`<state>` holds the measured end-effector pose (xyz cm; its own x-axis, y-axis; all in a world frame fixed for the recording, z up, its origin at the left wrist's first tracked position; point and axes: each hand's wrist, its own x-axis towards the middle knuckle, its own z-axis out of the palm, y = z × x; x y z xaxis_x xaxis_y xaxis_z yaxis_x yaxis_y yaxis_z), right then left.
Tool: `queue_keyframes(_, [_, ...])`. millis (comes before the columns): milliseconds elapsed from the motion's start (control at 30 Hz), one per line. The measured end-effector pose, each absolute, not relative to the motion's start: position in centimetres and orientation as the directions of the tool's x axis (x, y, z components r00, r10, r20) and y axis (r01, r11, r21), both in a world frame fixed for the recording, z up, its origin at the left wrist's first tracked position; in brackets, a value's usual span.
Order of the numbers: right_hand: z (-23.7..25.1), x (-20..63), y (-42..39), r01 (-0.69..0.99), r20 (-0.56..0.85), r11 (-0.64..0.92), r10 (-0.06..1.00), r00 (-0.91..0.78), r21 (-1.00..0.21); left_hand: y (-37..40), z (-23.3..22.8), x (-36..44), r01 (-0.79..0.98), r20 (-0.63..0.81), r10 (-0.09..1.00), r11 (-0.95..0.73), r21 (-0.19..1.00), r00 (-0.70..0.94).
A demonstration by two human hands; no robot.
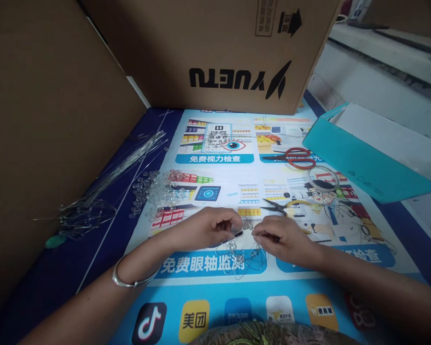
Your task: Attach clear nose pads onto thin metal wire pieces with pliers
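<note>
Near the middle of the printed mat, my left hand [221, 225] and my right hand [282, 237] face each other a short gap apart. Both are closed in a pinch on a piece of beaded wire [233, 247], with clear round beads on thin looped wire. The piece hangs between and below the fingertips. My fingers cover the exact spots where they grip it. A small dark bit shows by my left fingertips, too small to name. Just beyond my right hand lie pliers [275, 207] with dark jaws and yellow handles.
Loose clear beads [158, 194] are heaped to the left, beside a bundle of wires [125, 165]. Red-handled scissors [300, 158], a ring-shaped roll [310, 178] and an open teal box [366, 160] lie to the right. Cardboard [219, 38] stands behind and along the left.
</note>
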<state>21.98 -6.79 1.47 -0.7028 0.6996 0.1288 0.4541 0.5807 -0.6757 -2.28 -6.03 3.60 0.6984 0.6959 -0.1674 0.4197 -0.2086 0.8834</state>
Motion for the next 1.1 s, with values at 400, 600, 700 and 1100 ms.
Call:
queue_keyframes(400, [1.7, 22.0, -7.0, 0.428, 0.171, 0.562, 0.724, -0.668, -0.708, -5.6, 3.9, -2.3, 0.335, -0.021, 0.638, -0.376, 0.864, 0.770])
queue_keyframes(600, [2.2, 22.0, -7.0, 0.417, 0.187, 0.487, 0.792, -0.581, -0.767, -5.5, 4.0, -2.6, 0.326, -0.036, 0.611, -0.370, 0.870, 0.791])
queue_keyframes(700, [2.0, 22.1, -6.9, 0.421, 0.215, 0.492, 0.805, -0.553, -0.762, -5.4, 3.9, -2.7, 0.323, -0.041, 0.598, -0.373, 0.870, 0.800])
queue_keyframes(1100, [1.1, 22.1, -7.2, 0.411, 0.316, 0.695, 0.668, -0.674, -0.590, -5.4, 4.1, -2.7, 0.335, -0.069, 0.585, -0.360, 0.871, 0.808])
